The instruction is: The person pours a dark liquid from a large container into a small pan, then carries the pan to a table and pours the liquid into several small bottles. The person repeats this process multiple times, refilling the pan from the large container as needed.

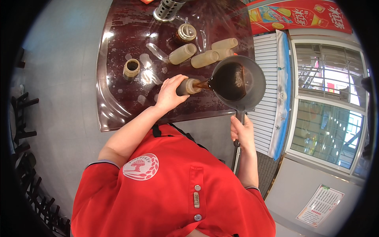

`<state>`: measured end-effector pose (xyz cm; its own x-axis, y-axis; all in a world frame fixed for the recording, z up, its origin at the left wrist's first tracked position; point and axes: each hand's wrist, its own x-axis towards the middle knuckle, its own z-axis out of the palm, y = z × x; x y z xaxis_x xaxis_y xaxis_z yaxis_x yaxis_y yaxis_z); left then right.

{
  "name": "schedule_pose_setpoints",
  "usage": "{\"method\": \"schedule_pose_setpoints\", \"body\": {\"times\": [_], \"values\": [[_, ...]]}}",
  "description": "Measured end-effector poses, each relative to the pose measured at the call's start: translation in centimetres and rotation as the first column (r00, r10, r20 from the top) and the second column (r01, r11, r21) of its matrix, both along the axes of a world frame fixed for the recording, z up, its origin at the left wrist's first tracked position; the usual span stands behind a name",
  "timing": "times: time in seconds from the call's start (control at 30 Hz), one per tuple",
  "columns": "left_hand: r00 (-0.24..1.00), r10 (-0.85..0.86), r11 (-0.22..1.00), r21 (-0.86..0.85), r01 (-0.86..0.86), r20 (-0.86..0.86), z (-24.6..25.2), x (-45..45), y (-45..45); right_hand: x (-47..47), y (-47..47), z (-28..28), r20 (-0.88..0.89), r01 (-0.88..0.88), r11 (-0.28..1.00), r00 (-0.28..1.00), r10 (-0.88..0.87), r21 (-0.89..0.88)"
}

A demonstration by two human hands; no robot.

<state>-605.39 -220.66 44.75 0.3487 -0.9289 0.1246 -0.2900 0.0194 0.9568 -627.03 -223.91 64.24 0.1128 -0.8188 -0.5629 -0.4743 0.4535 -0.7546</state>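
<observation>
My right hand (243,131) grips the handle of a dark saucepan (257,78), which is tilted to the left. Dark brown liquid (228,81) lies in the pan, and a stream of it runs over the lip into the mouth of a squat bottle (194,86). Around that bottle's side are the fingers and thumb of my left hand (171,93). To the left stands another upright bottle (131,68), uncapped, with dark liquid inside. Beyond the pan several cloudy plastic bottles (182,54) lie on their sides with open mouths.
A glass jar with a metal lid (187,32) and a perforated steel utensil holder (166,11) stand farther back on the dark red table (118,97), under clear plastic film. Right of the table are a white slatted surface (266,89) and a window (325,133). Dark stools (26,115) line the left.
</observation>
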Motion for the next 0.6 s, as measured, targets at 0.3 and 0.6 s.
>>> {"method": "schedule_pose_setpoints", "body": {"times": [0.3,0.6], "values": [[0.999,-0.018,1.0,-0.014,0.017,-0.048,0.2,-0.4,0.1,-0.7,0.0,-1.1,0.291,0.002,0.964,0.953,-0.082,0.266],[0.99,-0.02,0.999,-0.045,0.014,-0.138,0.1,0.0,-0.3,-3.5,-0.4,-6.2,0.668,-0.12,0.791,0.62,-0.412,0.6]]}}
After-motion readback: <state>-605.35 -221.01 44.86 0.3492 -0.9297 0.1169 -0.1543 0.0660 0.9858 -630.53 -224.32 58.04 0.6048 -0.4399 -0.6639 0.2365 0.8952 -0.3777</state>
